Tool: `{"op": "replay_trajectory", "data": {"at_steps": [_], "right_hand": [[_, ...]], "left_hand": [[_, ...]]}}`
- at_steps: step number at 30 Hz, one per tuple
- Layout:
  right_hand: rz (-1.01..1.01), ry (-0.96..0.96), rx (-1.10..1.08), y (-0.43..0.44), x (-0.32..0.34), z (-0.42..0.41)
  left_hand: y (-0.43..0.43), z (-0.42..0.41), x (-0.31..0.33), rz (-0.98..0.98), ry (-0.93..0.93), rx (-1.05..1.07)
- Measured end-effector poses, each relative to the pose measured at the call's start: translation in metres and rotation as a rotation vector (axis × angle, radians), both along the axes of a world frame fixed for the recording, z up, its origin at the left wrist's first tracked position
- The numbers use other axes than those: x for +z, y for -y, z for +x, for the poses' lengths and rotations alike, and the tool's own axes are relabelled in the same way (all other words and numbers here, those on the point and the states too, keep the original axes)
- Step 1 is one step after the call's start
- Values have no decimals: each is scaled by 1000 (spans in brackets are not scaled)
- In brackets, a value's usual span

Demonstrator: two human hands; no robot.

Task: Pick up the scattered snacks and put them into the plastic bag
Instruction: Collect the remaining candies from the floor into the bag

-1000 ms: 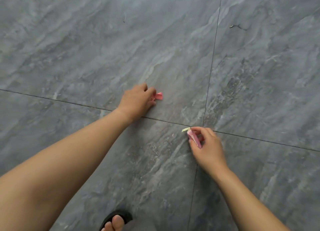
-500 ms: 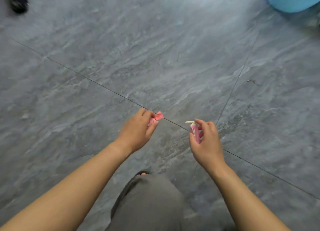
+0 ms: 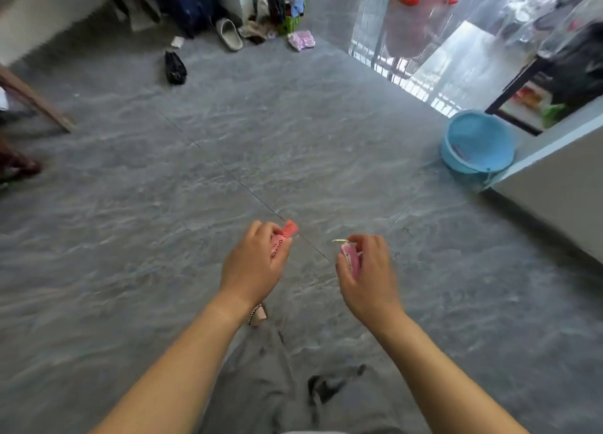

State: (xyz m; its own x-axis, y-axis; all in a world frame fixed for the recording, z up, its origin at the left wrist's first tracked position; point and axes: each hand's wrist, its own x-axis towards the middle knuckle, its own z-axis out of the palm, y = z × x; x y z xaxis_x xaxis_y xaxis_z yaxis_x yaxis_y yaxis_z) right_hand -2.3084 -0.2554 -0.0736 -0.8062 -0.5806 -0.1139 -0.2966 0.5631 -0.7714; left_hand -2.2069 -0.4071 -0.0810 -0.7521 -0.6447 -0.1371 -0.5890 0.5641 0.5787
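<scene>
Left hand (image 3: 253, 264): fingers were curled, pinching a red snack packet (image 3: 288, 230) above the grey tiled floor (image 3: 130, 238), near centre. Right hand (image 3: 367, 280): fingers gripped a pink snack packet (image 3: 351, 260), just right of the first. Blue basin (image 3: 476, 143) stood far right; black bag (image 3: 175, 68) lay far left.

Single head view, high, angled forward-down over floor (image 3: 195, 270).
</scene>
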Motion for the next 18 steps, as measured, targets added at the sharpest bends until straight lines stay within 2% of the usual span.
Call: {"op": "replay_trajectory", "data": {"at_steps": [3, 9, 12, 18], "right_hand": [[-5, -43, 70, 25, 32, 17], [-15, -69, 233, 125, 55, 61], [-43, -84, 357, 186, 56, 85], [0, -114, 596, 281, 56, 118]], "left_hand": [[22, 30, 32, -2, -38, 124], [109, 93, 59, -45, -62, 211], [156, 132, 65, -85, -60, 314], [209, 185, 55, -45, -57, 586]]}}
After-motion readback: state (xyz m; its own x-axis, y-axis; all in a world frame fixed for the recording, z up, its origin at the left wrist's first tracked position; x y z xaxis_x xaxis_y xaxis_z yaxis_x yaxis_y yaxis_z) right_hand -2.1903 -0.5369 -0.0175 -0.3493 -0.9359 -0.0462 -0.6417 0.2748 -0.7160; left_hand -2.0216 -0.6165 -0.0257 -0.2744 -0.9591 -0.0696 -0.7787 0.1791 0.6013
